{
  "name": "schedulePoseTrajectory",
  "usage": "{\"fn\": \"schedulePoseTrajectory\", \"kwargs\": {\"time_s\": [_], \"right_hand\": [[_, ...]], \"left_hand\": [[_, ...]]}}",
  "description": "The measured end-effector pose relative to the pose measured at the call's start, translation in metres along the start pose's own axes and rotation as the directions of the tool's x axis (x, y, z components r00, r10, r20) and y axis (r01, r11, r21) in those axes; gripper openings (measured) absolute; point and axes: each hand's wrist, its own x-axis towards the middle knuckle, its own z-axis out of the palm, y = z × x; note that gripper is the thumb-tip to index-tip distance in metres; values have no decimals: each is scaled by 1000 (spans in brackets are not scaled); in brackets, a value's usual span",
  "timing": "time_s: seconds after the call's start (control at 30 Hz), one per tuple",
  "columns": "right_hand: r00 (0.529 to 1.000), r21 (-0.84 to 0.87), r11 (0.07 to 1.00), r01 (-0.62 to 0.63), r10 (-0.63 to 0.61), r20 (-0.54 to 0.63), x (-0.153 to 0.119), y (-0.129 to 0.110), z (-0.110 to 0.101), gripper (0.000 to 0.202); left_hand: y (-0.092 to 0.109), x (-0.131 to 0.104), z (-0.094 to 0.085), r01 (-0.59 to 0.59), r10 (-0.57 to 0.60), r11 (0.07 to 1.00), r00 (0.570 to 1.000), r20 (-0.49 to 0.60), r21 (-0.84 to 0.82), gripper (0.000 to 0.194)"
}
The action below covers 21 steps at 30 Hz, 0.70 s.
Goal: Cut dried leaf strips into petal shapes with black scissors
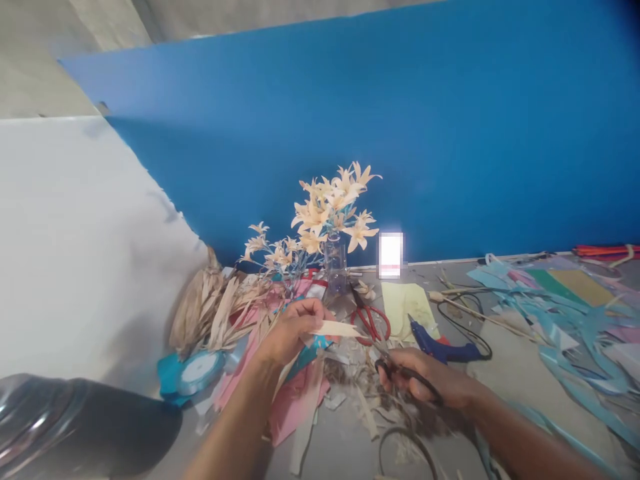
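Observation:
My left hand [295, 327] pinches a pale strip of dried husk [337, 329], which points to the right with a notched end. My right hand [417, 373] grips black-handled scissors [413, 379], their blades close to the strip's free end. Just behind lie red-handled scissors [371, 323] with dark blades. To the right of them, a blue glue gun [440, 343] rests beside a yellow sheet [405, 307]. A clear glass bottle [336, 263] behind my hands holds cream artificial flowers [335, 203] on bluish stems.
Dried husks [200, 310] are heaped at the left near a ribbon roll [200, 373]. A dark shiny roll [85, 423] fills the lower left. Light-blue strips [570, 353] are spread at the right. Scraps litter the grey table below a blue wall [450, 133].

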Motion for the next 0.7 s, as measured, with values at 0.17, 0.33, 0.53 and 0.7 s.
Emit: {"fn": "schedulePoseTrajectory", "kwargs": {"time_s": [0.17, 0.33, 0.53, 0.7], "right_hand": [[993, 29, 995, -98, 99, -63, 0, -13, 5, 23], [983, 37, 992, -121, 125, -133, 2, -10, 4, 17], [985, 60, 991, -119, 126, -121, 3, -9, 2, 17], [980, 22, 991, -132, 134, -149, 5, -16, 4, 9]], "left_hand": [[0, 16, 8, 28, -28, 999, 999, 28, 30, 15], [-3, 22, 9, 56, -58, 994, 998, 23, 93, 19], [-7, 22, 6, 48, -51, 987, 999, 18, 150, 18], [-6, 23, 6, 42, -49, 987, 998, 46, 156, 18]]}}
